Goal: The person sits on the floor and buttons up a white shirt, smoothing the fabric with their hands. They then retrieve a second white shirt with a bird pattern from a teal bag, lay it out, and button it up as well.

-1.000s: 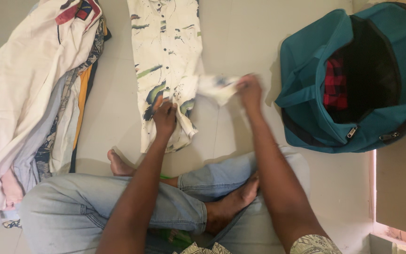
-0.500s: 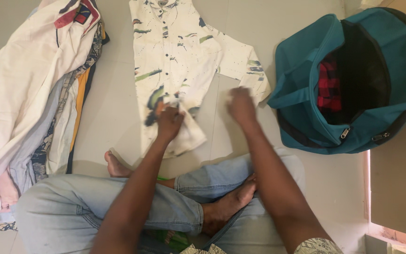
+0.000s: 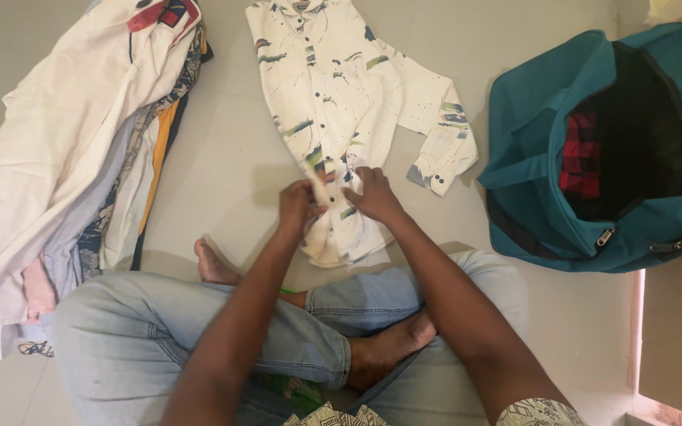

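A white shirt (image 3: 333,87) with green and dark paint-like marks lies on the tiled floor in front of my crossed legs, its right sleeve (image 3: 440,134) spread out to the side. My left hand (image 3: 300,202) pinches the lower front of the shirt. My right hand (image 3: 371,194) grips the same cloth just beside it, and the fabric bunches up between the two hands.
A pile of mostly white and patterned clothes (image 3: 65,150) lies at the left. An open teal bag (image 3: 593,150) stands at the right with a red checked garment (image 3: 579,154) inside. A wooden edge (image 3: 676,339) is at the lower right.
The right sleeve went from folded over to spread out at the side. My right hand left the sleeve and moved left to the shirt's lower front, next to my left hand.
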